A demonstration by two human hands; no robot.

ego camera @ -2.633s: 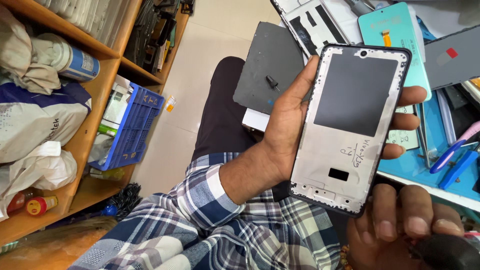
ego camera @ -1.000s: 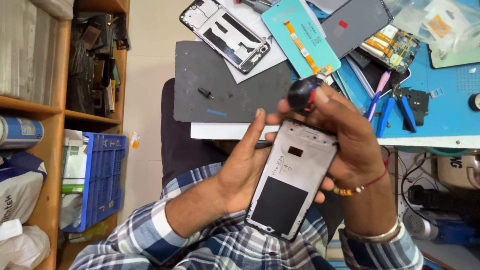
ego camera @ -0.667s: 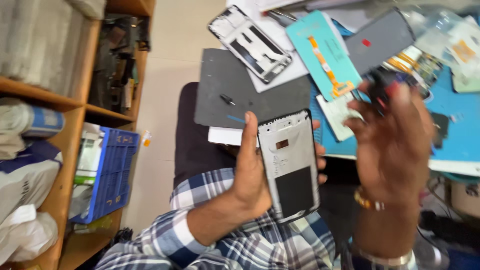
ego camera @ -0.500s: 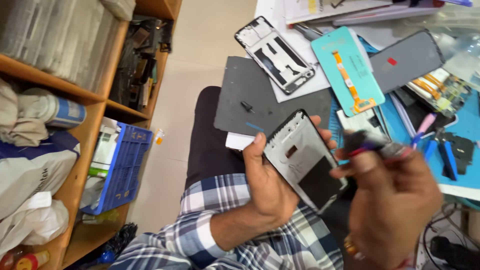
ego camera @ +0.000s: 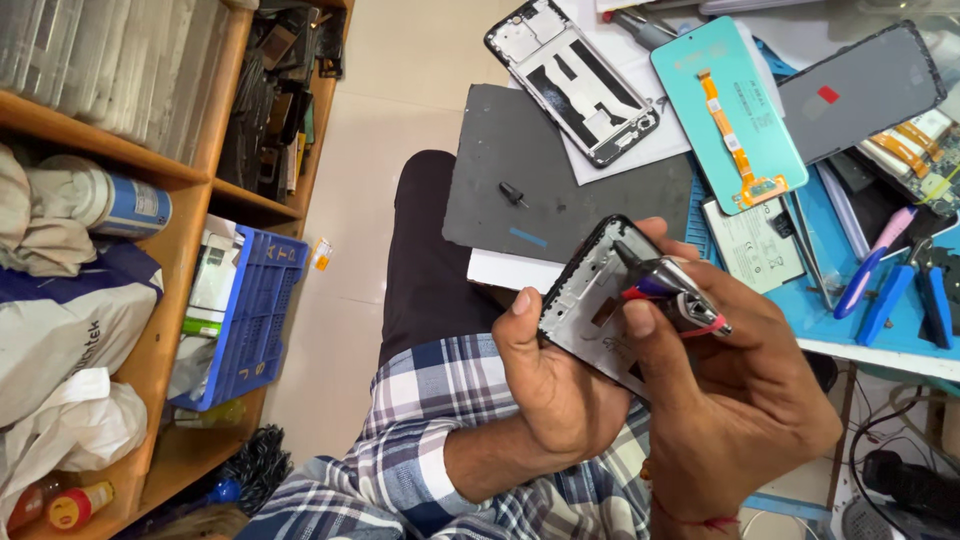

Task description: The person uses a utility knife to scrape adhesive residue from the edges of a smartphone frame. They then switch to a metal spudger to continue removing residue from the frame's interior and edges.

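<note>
**Inspector:** State of the hands?

**Assessor:** The left hand (ego camera: 560, 385) is closed around a phone frame (ego camera: 600, 300), thumb over the near edge, holding it tilted above the lap, just short of the bench (ego camera: 900, 335). The right hand (ego camera: 740, 400) is closed on a small tool (ego camera: 665, 285) with a dark tip and a red-and-blue collar; its tip lies against the frame's inner face near the upper end.

**Inspector:** Progress?

**Assessor:** In my judgement, mid-stage. The frame is bare inside: no screen, no board visible. A second empty frame (ego camera: 580, 75) lies on white paper on the bench, beside a teal display panel (ego camera: 725, 105) with an orange flex strip and a dark panel (ego camera: 860, 90) bearing a small red square sticker. These sit loose, so fitting appears to remain. What the tool is doing to the frame I cannot tell.

**Inspector:** Packages and labels?

**Assessor:** A dark grey mat (ego camera: 560, 175) carries a short blue strip and one loose black bit. On the wooden shelf (ego camera: 180, 175) at left: a white can (ego camera: 110, 205) with a blue band lying on its side, white sacks below, a small yellow-and-red bottle (ego camera: 65, 505) at the bottom. A blue crate (ego camera: 245, 320) holds a white-and-green box. Blue and pink handled tools (ego camera: 885, 290) lie at the bench's right.
</note>
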